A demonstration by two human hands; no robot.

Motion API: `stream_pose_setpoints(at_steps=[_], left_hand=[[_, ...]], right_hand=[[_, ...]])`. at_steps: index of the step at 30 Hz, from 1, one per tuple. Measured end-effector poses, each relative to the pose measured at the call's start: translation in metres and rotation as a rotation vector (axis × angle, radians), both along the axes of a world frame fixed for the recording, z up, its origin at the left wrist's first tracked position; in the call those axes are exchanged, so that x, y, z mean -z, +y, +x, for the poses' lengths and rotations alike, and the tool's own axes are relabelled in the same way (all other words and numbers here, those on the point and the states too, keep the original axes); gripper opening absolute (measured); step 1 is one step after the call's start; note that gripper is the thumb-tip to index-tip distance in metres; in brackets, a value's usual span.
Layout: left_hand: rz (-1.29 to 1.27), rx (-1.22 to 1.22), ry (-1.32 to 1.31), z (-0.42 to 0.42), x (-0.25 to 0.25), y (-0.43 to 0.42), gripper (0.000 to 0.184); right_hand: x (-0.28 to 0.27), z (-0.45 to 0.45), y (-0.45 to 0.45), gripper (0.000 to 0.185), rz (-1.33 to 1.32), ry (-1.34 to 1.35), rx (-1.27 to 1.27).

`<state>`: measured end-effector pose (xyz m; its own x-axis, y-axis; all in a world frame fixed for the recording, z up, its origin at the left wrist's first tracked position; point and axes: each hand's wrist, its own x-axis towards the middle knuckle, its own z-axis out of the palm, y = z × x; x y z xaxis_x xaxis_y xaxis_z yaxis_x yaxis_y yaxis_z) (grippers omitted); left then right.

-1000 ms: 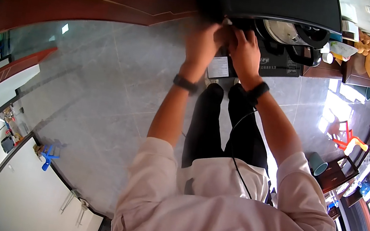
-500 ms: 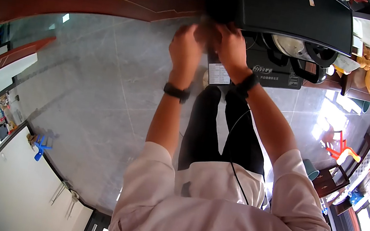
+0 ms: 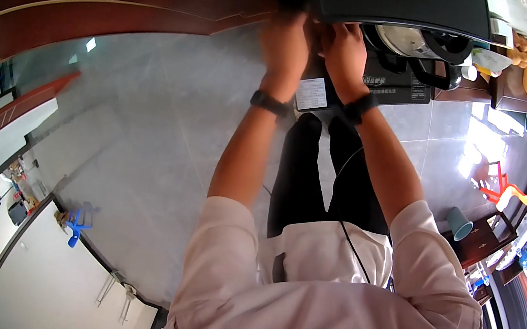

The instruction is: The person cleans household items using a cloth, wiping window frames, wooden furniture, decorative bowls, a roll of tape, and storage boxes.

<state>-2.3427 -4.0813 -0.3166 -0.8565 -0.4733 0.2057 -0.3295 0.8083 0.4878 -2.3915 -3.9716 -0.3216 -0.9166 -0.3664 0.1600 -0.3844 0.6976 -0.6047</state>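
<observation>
Flat black rectangular panel (image 3: 402, 5), long axis crosswise: bare right hand (image 3: 346, 60) nearer, at near-left corner; blurred left hand (image 3: 286, 48) leftward; both grasps indeterminable

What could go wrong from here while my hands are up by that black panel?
Your right hand is near the silver pot, so a careless sideways move might knock it. The thin black cable across your lap could snag. Your left hand's fingertips are hard to make out near the black panel, so a poor grip might go unnoticed.
</observation>
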Motion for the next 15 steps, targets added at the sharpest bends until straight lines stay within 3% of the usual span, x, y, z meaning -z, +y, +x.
stream_pose_setpoints(at_steps=[2,5,9,15], left_hand=[[0.076,0.025,0.13,0.007,0.009,0.019,0.026],[0.066,0.049,-0.054,0.021,0.004,0.045,0.028],[0.19,0.13,-0.106,0.03,-0.007,0.066,0.023],[0.186,0.212,-0.026,0.022,-0.001,0.103,0.014]], right_hand=[[0.002,0.007,0.025,0.037,0.01,0.003,-0.022],[-0.006,0.023,0.053,0.04,0.02,-0.085,-0.002],[-0.001,0.036,0.08,0.043,0.042,-0.051,0.011],[-0.015,0.045,0.118,0.053,-0.067,-0.17,0.102]])
